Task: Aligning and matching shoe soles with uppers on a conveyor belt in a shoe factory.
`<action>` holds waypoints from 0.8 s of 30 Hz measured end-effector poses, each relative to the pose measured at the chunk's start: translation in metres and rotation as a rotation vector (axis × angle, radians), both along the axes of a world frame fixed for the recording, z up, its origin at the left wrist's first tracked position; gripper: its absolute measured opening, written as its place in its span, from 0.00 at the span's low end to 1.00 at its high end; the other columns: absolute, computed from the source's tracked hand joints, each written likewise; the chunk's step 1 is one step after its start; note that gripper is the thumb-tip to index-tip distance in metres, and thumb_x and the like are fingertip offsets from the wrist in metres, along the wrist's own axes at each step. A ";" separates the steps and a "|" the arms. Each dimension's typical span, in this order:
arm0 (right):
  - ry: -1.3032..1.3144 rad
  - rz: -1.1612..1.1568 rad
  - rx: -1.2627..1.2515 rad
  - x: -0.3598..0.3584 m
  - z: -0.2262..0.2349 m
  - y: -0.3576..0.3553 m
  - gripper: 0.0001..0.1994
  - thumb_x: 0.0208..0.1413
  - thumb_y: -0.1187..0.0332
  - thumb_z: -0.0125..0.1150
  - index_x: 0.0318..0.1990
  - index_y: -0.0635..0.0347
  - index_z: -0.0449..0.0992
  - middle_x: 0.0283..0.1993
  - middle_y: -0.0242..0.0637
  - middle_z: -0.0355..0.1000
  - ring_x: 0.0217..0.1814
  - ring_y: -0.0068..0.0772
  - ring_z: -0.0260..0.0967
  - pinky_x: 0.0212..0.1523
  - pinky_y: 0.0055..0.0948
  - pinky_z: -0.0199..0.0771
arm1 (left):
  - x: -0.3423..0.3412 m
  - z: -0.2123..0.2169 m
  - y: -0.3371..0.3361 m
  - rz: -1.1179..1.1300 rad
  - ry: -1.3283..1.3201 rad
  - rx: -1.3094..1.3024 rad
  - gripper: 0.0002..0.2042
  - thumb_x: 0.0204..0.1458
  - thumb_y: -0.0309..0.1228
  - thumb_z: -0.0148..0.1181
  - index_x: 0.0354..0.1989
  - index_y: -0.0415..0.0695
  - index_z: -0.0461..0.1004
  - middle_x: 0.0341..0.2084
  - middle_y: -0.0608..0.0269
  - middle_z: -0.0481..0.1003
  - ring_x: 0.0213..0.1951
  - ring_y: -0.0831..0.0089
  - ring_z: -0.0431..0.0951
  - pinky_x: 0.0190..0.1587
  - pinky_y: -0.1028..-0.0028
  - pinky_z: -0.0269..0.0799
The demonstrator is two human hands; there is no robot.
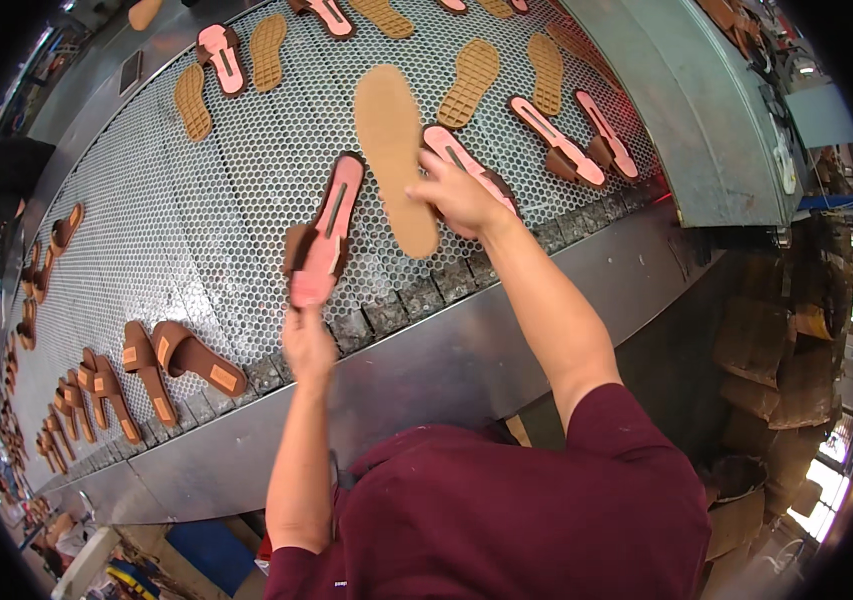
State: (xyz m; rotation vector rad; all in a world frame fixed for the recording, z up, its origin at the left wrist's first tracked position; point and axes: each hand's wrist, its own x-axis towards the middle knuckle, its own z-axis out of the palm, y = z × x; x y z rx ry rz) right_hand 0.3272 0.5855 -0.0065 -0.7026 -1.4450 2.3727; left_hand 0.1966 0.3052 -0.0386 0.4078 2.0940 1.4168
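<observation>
My left hand is closed on one end of a sandal upper, held bottom up over the mesh conveyor. Its pink underside has a dark slot along the middle, and a brown strap sticks out at the sides. In my right hand is a tan sole, gripped by its right edge with the smooth face showing. Part of that grip is hidden behind the sole. Beyond and partly behind the right hand, another pink-bottomed upper lies on the mesh.
The metal mesh conveyor carries several loose tan soles and upturned uppers. Brown sandals stand in a row along the near left edge. A green-grey metal housing covers the belt's right end. Cardboard boxes are stacked at right.
</observation>
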 end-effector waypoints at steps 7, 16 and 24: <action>-0.033 -0.032 -0.199 0.086 0.016 -0.080 0.20 0.65 0.72 0.53 0.63 0.66 0.64 0.53 0.44 0.72 0.52 0.37 0.75 0.52 0.38 0.79 | -0.056 0.083 -0.029 -0.079 -0.032 0.243 0.13 0.64 0.29 0.52 0.51 0.33 0.75 0.41 0.61 0.79 0.42 0.75 0.77 0.47 0.75 0.73; -0.299 0.055 -0.111 0.104 -0.018 -0.212 0.14 0.67 0.67 0.57 0.54 0.65 0.75 0.46 0.33 0.78 0.45 0.19 0.73 0.46 0.26 0.76 | 0.000 0.023 -0.044 -0.091 -0.519 0.210 0.16 0.67 0.34 0.51 0.56 0.35 0.72 0.44 0.60 0.78 0.44 0.76 0.77 0.48 0.74 0.74; -0.320 0.254 -0.022 0.086 -0.019 -0.227 0.15 0.65 0.64 0.60 0.53 0.65 0.76 0.45 0.33 0.79 0.44 0.20 0.73 0.45 0.26 0.75 | 0.013 0.020 -0.052 -0.232 -0.558 0.230 0.31 0.55 0.43 0.68 0.61 0.37 0.67 0.52 0.57 0.75 0.53 0.70 0.75 0.58 0.67 0.70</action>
